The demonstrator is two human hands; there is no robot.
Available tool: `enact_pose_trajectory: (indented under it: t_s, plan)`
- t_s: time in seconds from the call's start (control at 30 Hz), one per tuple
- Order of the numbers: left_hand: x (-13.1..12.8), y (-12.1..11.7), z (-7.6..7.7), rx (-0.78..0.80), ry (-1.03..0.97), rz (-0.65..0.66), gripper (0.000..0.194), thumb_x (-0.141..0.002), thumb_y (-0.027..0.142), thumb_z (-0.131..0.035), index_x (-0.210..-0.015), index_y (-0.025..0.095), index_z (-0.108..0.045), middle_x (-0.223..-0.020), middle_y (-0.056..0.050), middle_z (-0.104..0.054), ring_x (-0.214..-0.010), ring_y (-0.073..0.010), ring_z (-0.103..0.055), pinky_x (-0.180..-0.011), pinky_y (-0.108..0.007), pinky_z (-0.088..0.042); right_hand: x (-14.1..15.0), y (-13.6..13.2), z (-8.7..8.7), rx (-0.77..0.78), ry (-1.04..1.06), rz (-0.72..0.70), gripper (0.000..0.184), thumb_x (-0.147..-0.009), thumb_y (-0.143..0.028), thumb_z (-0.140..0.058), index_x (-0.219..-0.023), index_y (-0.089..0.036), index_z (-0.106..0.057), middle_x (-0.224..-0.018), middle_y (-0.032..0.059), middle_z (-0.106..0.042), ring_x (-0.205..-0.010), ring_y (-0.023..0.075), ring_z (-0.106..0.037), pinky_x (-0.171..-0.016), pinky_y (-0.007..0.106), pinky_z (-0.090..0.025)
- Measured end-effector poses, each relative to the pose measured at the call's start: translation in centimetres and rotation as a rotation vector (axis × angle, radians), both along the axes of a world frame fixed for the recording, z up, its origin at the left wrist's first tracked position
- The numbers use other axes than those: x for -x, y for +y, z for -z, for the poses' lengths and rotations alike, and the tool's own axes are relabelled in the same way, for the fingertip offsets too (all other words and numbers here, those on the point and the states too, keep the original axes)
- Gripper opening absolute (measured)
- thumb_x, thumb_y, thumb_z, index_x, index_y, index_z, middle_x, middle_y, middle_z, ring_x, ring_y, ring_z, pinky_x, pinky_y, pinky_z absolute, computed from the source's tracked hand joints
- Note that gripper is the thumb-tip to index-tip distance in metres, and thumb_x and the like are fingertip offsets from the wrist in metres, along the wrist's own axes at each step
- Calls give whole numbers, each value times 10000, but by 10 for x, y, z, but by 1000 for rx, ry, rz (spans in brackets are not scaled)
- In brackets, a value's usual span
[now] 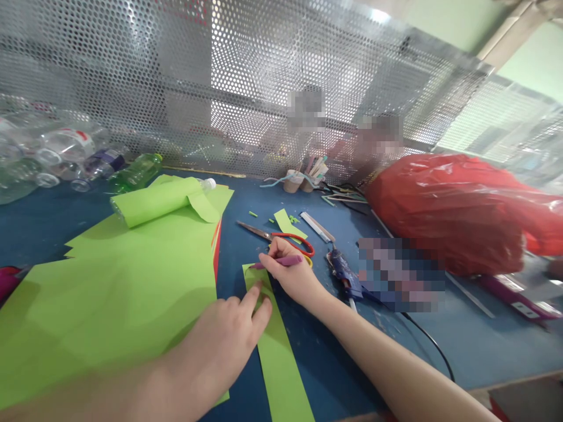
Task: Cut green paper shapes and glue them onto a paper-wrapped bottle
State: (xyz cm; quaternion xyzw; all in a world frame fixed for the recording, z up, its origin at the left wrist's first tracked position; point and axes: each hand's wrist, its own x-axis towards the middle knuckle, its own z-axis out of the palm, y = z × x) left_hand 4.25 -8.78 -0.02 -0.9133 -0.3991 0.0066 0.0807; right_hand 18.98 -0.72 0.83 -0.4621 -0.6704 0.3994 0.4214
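Note:
A long strip of light green paper (281,363) lies on the blue table. My left hand (233,328) rests on the strip with its fingers stretched out, pressing it flat. In my right hand (290,275) is a purple pen (285,261), its tip touching the strip near the far end. Scissors with red and yellow handles (292,237) lie just beyond my right hand, partly hidden by it. Left of the strip are large sheets of green paper (109,305), and a bottle wrapped in green paper (158,202) lies on top of them.
Plastic bottles (65,146) lie at the far left. Pens stand in a cup (292,180) by the perforated metal screen (264,88). A glue gun (345,272) with a black cord lies to the right, near a large red plastic bag (457,205). Small green paper scraps (288,225) are scattered beyond the scissors.

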Motion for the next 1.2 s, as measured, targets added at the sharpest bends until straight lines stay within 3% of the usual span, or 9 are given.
enact_pose_trajectory:
  t_s: [0.23, 0.5, 0.8, 1.2]
  plan:
    - [0, -1, 2, -1, 1, -6, 692, -660, -11, -554, -1328, 123, -434, -1312, -194, -543, -642, -185, -638, -500, -292, -501, -1, 1, 3, 39, 59, 24, 261, -769, -266, -590, -623, -233, -377, -593, -66, -403, -575, 136, -512, -628, 292, -478]
    - [0, -1, 2, -41, -4, 1, 643, -687, -28, -482, -1309, 130, -459, -1306, -185, -555, -636, -179, -634, -502, -291, -493, -3, -1, -2, -33, -58, 103, 256, -764, -221, -563, -605, -230, -363, -551, -74, -389, -531, 123, -453, -548, 246, -398]
    - [1, 0, 2, -33, 7, 4, 658, -656, -49, -477, -1290, 128, -479, -1323, -181, -545, -643, -178, -640, -513, -290, -507, -6, 2, -1, 22, 0, 72, 240, -755, -192, -548, -614, -231, -358, -573, -67, -396, -606, 165, -586, -583, 279, -429]
    - [0, -1, -2, 11, 2, -15, 653, -667, -99, -458, -1278, 128, -484, -1323, -184, -541, -656, -192, -655, -519, -307, -536, -12, 0, -11, 24, -167, 124, 219, -707, -179, -527, -591, -218, -345, -546, -78, -386, -588, 155, -613, -515, 227, -359]
